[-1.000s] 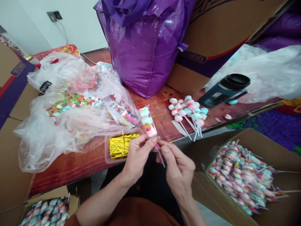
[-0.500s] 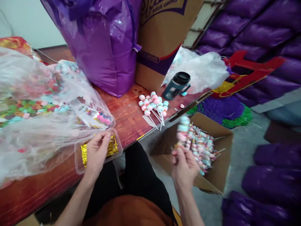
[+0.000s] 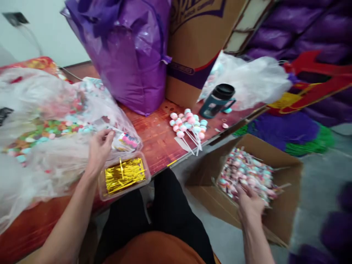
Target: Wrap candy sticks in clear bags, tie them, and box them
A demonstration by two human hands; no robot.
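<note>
My left hand [image 3: 100, 148] is above the table's left side, thumb and fingers pinched beside a stack of printed plastic bags [image 3: 125, 141]. Whether a bag edge is between the fingertips I cannot make out. Just below it lies a clear plastic tub [image 3: 148, 175] of gold twist ties [image 3: 126, 176]. My right hand [image 3: 250, 201] reaches into a cardboard box [image 3: 288, 190], its fingers over a heap of wrapped marshmallow sticks [image 3: 249, 170]. Blur and the heap behind hide whether it grips one. Unwrapped marshmallow sticks [image 3: 189, 124] lie bunched at the table edge.
A big purple bag [image 3: 137, 62] and a tall carton [image 3: 181, 80] stand at the back of the table [image 3: 154, 139]. Right of them is a dark-lidded bottle [image 3: 218, 101]. Clear bags of loose marshmallows [image 3: 55, 128] cover the left. A red stool-like object [image 3: 319, 77] sits far right.
My right hand has moved right and down into the box with the marshmallow stick it held. My left hand has moved from the twist ties up and left to the printed bags.
</note>
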